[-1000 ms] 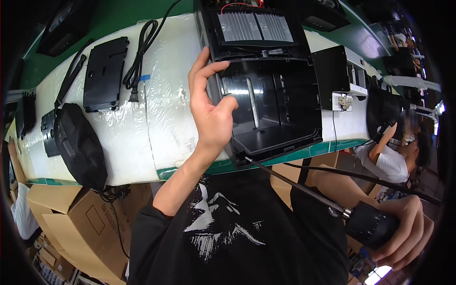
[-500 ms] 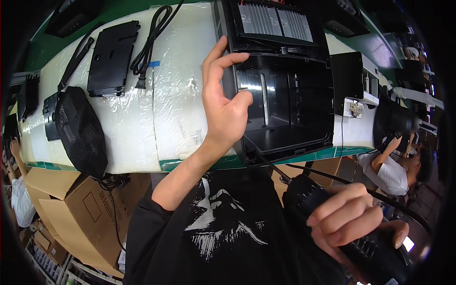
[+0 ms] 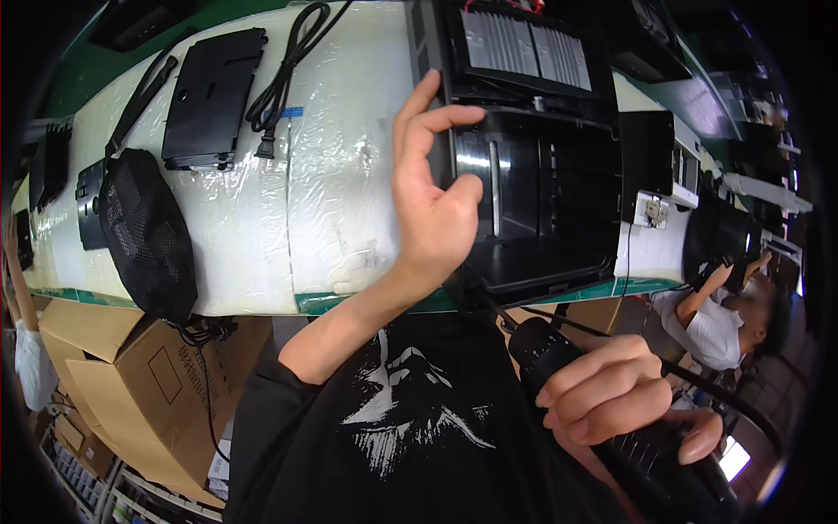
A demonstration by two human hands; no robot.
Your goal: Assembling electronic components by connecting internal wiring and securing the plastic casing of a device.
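Black open-fronted housing: lying on the white, plastic-covered surface, near the person, its silvery finned plates showing at the far end. Left hand: bracing the housing's left wall, its grip staying loose and half open, fingers spreading along the rim, thumb curling nearby. Right hand: closing its grip firmly around a black power screwdriver, whose shaft is pointing toward the housing's near left corner; tip contact is not showing clearly. Left of the housing: a coiled black cable, a flat black panel and a black mesh bag are lying apart. Below the surface: an open cardboard box is standing.
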